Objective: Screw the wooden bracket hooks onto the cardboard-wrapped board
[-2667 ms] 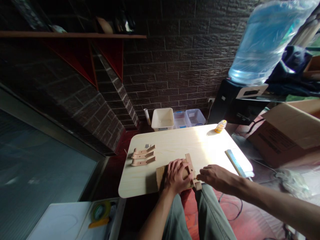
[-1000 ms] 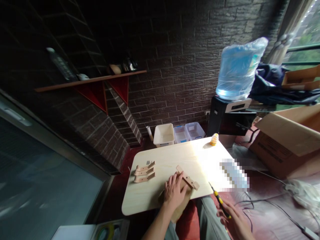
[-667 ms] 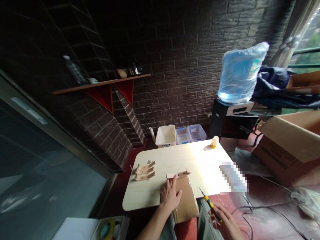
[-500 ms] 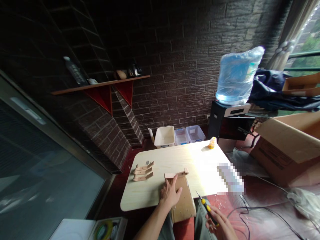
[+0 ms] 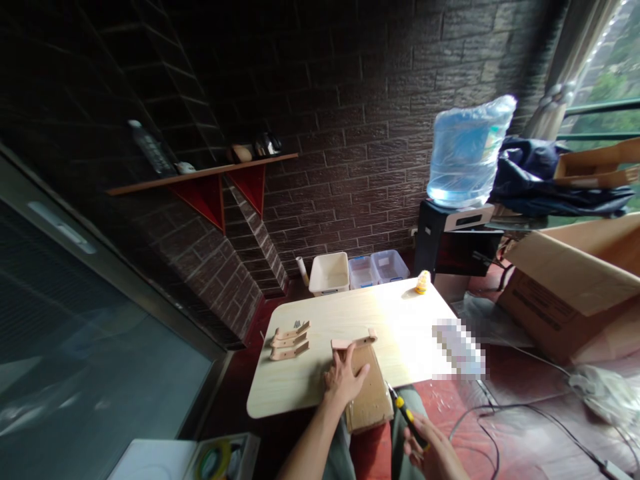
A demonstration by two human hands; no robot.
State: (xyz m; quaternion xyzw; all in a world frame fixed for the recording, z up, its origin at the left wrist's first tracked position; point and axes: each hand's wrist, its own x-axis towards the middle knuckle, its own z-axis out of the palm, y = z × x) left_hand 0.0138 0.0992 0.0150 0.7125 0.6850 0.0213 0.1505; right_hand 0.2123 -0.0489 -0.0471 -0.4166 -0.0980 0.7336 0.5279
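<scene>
My left hand (image 5: 345, 379) lies with spread fingers on a cardboard box (image 5: 369, 407), its fingertips at a light wooden bracket-like piece (image 5: 357, 342) along the box's far edge. That piece has an upturned end on the right. My right hand (image 5: 430, 445) grips a yellow and black screwdriver (image 5: 410, 418) by the handle, its thin shaft pointing up and left beside the box. Several similar wooden pieces (image 5: 290, 343) lie side by side at the table's left, with small dark screws or nails (image 5: 297, 325) behind them.
The pale table (image 5: 285, 393) holds a small orange and white container (image 5: 423, 283) at the far right corner. Plastic bins (image 5: 329, 270) stand behind it. A large cardboard box (image 5: 560, 300) and black cables (image 5: 493, 408) are on the floor to the right.
The view has shifted slightly. My right hand has brought the screwdriver a little left, closer to the cardboard box. My left hand stays on the box and the wooden piece.
</scene>
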